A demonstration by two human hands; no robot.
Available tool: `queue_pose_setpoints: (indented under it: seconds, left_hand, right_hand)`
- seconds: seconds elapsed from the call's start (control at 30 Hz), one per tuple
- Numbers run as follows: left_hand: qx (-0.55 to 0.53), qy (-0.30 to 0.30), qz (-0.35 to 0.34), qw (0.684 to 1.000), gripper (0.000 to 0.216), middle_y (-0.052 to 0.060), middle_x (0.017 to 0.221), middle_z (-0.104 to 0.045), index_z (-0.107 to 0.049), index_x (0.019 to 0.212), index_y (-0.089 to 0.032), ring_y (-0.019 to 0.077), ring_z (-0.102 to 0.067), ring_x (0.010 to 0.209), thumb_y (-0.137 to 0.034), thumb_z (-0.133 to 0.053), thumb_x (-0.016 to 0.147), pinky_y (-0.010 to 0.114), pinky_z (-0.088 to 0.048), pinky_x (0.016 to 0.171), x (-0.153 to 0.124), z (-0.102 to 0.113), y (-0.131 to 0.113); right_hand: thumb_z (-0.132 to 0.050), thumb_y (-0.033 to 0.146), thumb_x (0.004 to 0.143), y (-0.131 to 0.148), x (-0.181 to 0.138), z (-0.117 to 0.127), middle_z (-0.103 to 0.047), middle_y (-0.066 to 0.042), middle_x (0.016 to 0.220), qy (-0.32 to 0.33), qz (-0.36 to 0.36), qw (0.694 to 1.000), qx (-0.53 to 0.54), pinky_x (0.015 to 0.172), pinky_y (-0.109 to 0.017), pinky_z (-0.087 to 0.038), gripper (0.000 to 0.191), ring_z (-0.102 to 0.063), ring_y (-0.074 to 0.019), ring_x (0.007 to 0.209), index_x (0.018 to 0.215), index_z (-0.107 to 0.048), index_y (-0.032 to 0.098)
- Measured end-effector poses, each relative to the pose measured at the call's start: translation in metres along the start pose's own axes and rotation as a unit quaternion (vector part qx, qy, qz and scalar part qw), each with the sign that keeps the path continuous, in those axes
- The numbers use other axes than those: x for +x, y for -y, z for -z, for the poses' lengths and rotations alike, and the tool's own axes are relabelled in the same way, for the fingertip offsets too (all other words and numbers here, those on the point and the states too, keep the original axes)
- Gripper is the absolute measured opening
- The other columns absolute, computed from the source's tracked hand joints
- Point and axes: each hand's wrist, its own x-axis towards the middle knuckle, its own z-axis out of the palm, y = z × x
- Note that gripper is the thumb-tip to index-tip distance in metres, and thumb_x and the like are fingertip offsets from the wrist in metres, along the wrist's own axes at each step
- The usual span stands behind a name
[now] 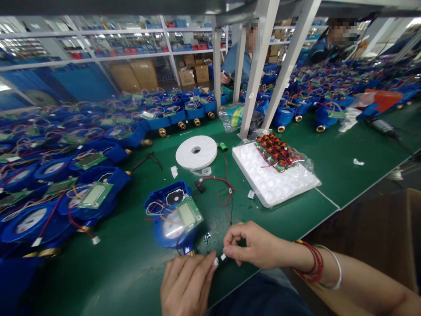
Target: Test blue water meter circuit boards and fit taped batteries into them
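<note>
My left hand (187, 281) is closed in a pinch on a small white wire connector (215, 262) at the front edge of the bench. My right hand (246, 243) is curled close by, thumb and forefinger together, with another small white connector (223, 257) at its fingertips. Red and black wires (226, 197) run from a green cylindrical battery (223, 146) and a small black part (200, 185) to my right hand. Just beyond my left hand, a blue water meter (167, 228) lies open, its circuit board with a display (188, 215) tilted on top. Several small screws (207, 238) lie beside it.
A white tape roll (184, 153) and dark pliers (146, 161) lie farther back. To the right, a white foam tray (272, 188) carries bagged batteries (279, 151). Many blue meters (98, 153) crowd the left and back. Metal posts (261, 66) rise from the bench; two people work beyond.
</note>
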Motion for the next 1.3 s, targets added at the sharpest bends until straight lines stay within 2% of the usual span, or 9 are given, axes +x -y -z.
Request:
queue_pose_setpoints:
  seconds: [0.23,0.43,0.6,0.77,0.97,1.3]
  left_hand:
    - [0.007,-0.024,0.007,1.000,0.019,0.001,0.076,-0.068,-0.069,0.093,-0.017,0.0142,-0.054,0.071,-0.007,-0.065,0.078,0.028,-0.036,0.067,0.005,0.001,-0.003]
    - [0.022,-0.001,0.010,1.000,0.015,0.001,0.077,-0.067,-0.068,0.093,-0.018,0.0141,-0.054,0.073,-0.011,-0.061,0.082,0.029,-0.035,0.069,0.004,0.000,-0.001]
    - [0.036,0.016,0.006,0.999,0.015,0.001,0.076,-0.067,-0.068,0.094,-0.019,0.0147,-0.052,0.072,-0.014,-0.058,0.085,0.030,-0.033,0.068,0.005,0.001,0.001]
    - [0.058,0.047,-0.029,0.997,0.014,0.000,0.075,-0.065,-0.067,0.093,-0.019,0.0142,-0.051,0.069,-0.014,-0.056,0.085,0.030,-0.032,0.066,0.010,0.006,0.002]
    - [0.050,0.054,0.003,0.997,0.014,0.000,0.072,-0.063,-0.067,0.090,-0.020,0.0144,-0.050,0.069,-0.017,-0.054,0.088,0.031,-0.030,0.066,0.013,0.007,0.000]
    - [0.054,0.063,-0.013,0.996,0.014,-0.001,0.073,-0.063,-0.066,0.092,-0.020,0.0149,-0.048,0.068,-0.016,-0.054,0.087,0.031,-0.029,0.065,0.013,0.007,0.002]
  right_hand:
    - [-0.057,0.031,0.086,-0.002,0.004,-0.006,-0.060,0.004,0.056,-0.007,-0.022,1.000,0.008,0.058,-0.018,-0.040,0.017,-0.055,-0.0088,0.054,0.079,-0.060,0.016]
    - [-0.058,0.028,0.085,0.001,0.004,-0.009,-0.059,0.005,0.056,-0.017,-0.013,1.000,0.018,0.058,-0.017,-0.039,0.014,-0.054,-0.0082,0.054,0.078,-0.059,0.016]
    - [-0.058,0.026,0.086,0.002,0.005,-0.008,-0.060,0.004,0.058,-0.043,0.031,0.998,-0.043,0.070,-0.020,-0.040,0.014,-0.055,-0.0092,0.059,0.076,-0.059,0.017]
    - [-0.059,0.027,0.085,0.003,0.006,-0.008,-0.062,0.003,0.060,-0.057,0.057,0.993,-0.088,0.073,-0.022,-0.038,0.014,-0.055,-0.0111,0.065,0.075,-0.060,0.017]
    - [-0.058,0.025,0.085,0.006,0.005,-0.008,-0.062,0.003,0.060,-0.061,0.049,0.993,-0.085,0.071,-0.022,-0.038,0.014,-0.055,-0.0111,0.064,0.075,-0.060,0.017]
    - [-0.057,0.025,0.086,0.006,0.006,-0.009,-0.061,0.003,0.059,-0.049,0.034,0.996,-0.070,0.069,-0.022,-0.039,0.014,-0.055,-0.0110,0.062,0.075,-0.060,0.017]
